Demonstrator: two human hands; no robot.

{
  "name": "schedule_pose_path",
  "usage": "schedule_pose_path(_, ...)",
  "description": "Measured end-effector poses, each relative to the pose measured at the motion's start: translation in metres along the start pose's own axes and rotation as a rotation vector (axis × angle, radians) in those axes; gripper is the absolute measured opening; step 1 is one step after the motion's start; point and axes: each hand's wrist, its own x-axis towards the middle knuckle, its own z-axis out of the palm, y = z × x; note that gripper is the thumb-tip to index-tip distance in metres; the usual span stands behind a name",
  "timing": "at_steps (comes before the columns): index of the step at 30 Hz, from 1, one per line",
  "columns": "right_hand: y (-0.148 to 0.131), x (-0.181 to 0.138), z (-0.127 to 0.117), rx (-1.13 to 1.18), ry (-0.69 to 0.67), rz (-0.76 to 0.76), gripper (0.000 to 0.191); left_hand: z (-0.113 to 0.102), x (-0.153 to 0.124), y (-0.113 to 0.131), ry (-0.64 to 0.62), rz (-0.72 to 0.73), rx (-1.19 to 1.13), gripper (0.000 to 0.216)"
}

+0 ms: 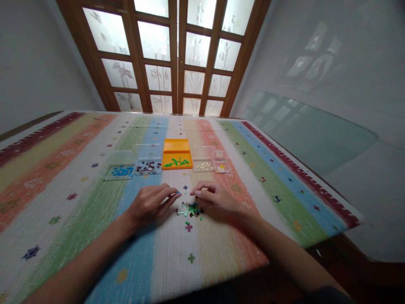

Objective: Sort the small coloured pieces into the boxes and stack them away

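Observation:
My left hand (152, 202) is closed in a pinch, with a small blue toy brick (178, 192) showing at its fingertips. Opposite it, my right hand (218, 199) has thumb and forefinger curled close together; whatever they hold, if anything, is too small to make out. Both hands hover over the table, a short gap between them. Just below lies a loose pile of tiny bricks (191, 209), mostly green with dark brown, pale green and blue ones. One green brick (187, 223) lies nearer to me, apart from the pile.
Behind my hands stands a row of open boxes: a clear box (109, 176) of blue bricks, another (138, 170) with dark brown ones, an orange case (176, 145) with green ones, then clear boxes with cream (195, 168) and yellow-and-white pieces (226, 166). A striped cloth (171, 261) covers the table.

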Motion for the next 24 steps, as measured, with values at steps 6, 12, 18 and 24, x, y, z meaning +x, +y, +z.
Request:
schedule_pose_path(6,0.001,0.004,-0.028,-0.206,0.116,-0.028,0.019,-0.030,-0.013,-0.056,0.033,-0.289,0.246,0.014)
schedule_pose_path(12,0.000,0.005,-0.042,-0.343,0.067,-0.038,0.015,-0.067,-0.024,-0.093,-0.166,-0.695,0.459,0.030)
schedule_pose_path(18,0.001,0.003,-0.044,-0.429,-0.057,0.005,0.020,-0.091,-0.023,-0.106,-0.430,-1.029,0.526,0.042)
schedule_pose_path(24,0.004,0.003,-0.044,-0.450,-0.102,0.019,0.022,-0.090,-0.036,-0.115,-0.436,-1.060,0.515,0.042)
